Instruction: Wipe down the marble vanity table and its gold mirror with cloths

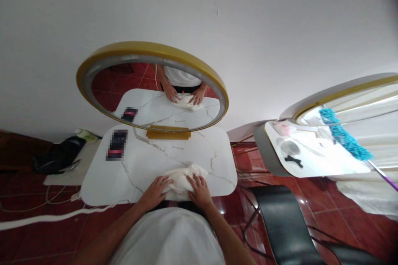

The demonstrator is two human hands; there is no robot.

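A bunched white cloth [180, 182] lies at the front edge of a white marbled table [155, 161], right before my body. My left hand [159, 188] rests on the cloth's left side, its fingers extended over the fabric. On the right side of the cloth lies my right hand [199, 188], fingers spread. Both hands touch the cloth; what is under their palms is hidden. The mirror [174, 56] on the table reflects the two hands and the cloth.
A pixelated dark phone-like item [117, 145] lies at the table's left. A black chair [282, 219] stands to the right, near a second white table [298, 169] with a blue fluffy duster [345, 136]. A black bag [59, 155] and a white cable [56, 218] are at left.
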